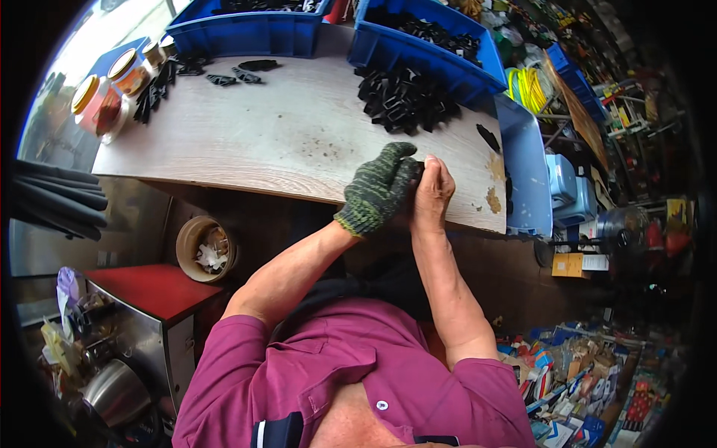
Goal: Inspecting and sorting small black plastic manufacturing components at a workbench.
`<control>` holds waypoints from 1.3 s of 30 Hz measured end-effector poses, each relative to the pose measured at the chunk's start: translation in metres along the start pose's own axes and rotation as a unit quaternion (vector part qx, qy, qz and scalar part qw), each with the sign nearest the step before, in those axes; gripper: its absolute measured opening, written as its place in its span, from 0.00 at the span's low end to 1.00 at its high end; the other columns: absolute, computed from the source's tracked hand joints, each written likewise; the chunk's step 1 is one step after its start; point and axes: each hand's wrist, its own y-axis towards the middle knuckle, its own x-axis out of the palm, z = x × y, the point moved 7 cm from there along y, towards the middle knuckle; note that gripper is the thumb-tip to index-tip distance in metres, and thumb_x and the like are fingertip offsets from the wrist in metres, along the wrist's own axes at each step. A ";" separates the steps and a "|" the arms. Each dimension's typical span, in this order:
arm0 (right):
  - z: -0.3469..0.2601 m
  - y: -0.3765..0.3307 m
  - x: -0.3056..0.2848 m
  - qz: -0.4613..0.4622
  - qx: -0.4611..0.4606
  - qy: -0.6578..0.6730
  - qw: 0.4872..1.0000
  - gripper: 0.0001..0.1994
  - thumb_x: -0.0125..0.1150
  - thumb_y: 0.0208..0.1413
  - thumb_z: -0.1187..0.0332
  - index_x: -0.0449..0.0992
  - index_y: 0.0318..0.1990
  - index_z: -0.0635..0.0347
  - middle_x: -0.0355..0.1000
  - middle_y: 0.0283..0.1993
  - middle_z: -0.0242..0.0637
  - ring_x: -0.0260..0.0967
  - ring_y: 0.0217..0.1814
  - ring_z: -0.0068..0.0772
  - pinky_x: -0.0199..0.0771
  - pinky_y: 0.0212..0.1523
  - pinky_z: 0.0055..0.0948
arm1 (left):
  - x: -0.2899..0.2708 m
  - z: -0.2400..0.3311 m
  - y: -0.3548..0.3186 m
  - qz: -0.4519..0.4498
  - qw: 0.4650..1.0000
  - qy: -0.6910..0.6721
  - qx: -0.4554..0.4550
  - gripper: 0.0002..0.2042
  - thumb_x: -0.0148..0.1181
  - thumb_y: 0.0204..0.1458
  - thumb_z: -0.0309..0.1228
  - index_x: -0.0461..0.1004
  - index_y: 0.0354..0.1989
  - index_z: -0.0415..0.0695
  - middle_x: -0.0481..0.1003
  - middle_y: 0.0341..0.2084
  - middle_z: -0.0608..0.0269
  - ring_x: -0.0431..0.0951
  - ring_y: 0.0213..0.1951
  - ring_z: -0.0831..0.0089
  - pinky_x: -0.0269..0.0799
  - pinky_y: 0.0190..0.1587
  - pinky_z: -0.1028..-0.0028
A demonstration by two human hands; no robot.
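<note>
My left hand [379, 187], in a dark green knitted glove, and my bare right hand [432, 190] meet at the near edge of a pale wooden table [276, 142]. Both are closed together around a small black part [420, 166] that is mostly hidden between the fingers. A heap of black plastic parts [405, 99] lies on the table just beyond the hands. Past the heap, a blue bin [441, 41] holds more of the same black parts.
A second blue bin [246, 30] stands at the table's back. Jars with orange lids [112, 89] and loose black pieces [153, 93] sit at the left. Below the table are a round bucket [205, 248], a red-topped metal cabinet [153, 287] and, at right, cluttered shelves.
</note>
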 end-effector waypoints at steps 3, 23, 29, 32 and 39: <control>0.001 0.000 0.002 0.010 0.020 0.002 1.000 0.17 0.51 0.65 0.60 0.67 0.23 0.55 0.61 0.24 0.22 0.59 0.25 0.16 0.67 0.24 0.22 | -0.004 0.000 -0.002 0.011 0.998 0.022 0.050 0.14 0.54 0.62 0.34 0.72 0.53 0.43 0.80 0.36 0.46 0.81 0.38 0.49 0.75 0.39 0.56; 0.006 0.007 -0.010 0.006 -0.049 -0.052 0.997 0.17 0.55 0.63 0.67 0.62 0.21 0.58 0.55 0.19 0.22 0.52 0.23 0.15 0.57 0.23 0.23 | 0.013 0.004 -0.003 0.043 0.998 0.033 0.010 0.15 0.55 0.62 0.35 0.70 0.55 0.46 0.80 0.28 0.51 0.81 0.31 0.49 0.73 0.35 0.56; -0.003 0.003 -0.001 0.004 0.013 -0.013 1.000 0.18 0.50 0.65 0.56 0.67 0.25 0.57 0.61 0.22 0.23 0.57 0.25 0.16 0.60 0.27 0.22 | 0.008 0.004 0.000 -0.021 0.998 0.021 0.050 0.10 0.49 0.64 0.30 0.76 0.47 0.45 0.71 0.53 0.51 0.77 0.47 0.53 0.73 0.46 0.59; 0.020 0.006 -0.009 0.017 0.117 0.042 0.992 0.23 0.45 0.65 0.45 0.71 0.30 0.55 0.68 0.23 0.26 0.64 0.23 0.21 0.63 0.24 0.23 | 0.002 -0.004 0.001 0.002 1.000 -0.008 0.017 0.10 0.49 0.64 0.29 0.75 0.47 0.44 0.72 0.51 0.50 0.77 0.47 0.54 0.73 0.46 0.59; 0.022 0.006 -0.006 0.001 0.122 0.063 0.991 0.21 0.47 0.64 0.47 0.70 0.30 0.54 0.66 0.21 0.27 0.62 0.19 0.23 0.61 0.19 0.25 | 0.001 -0.011 0.000 0.006 0.998 -0.059 -0.025 0.11 0.50 0.66 0.32 0.73 0.50 0.40 0.76 0.32 0.62 0.74 0.30 0.76 0.72 0.35 0.72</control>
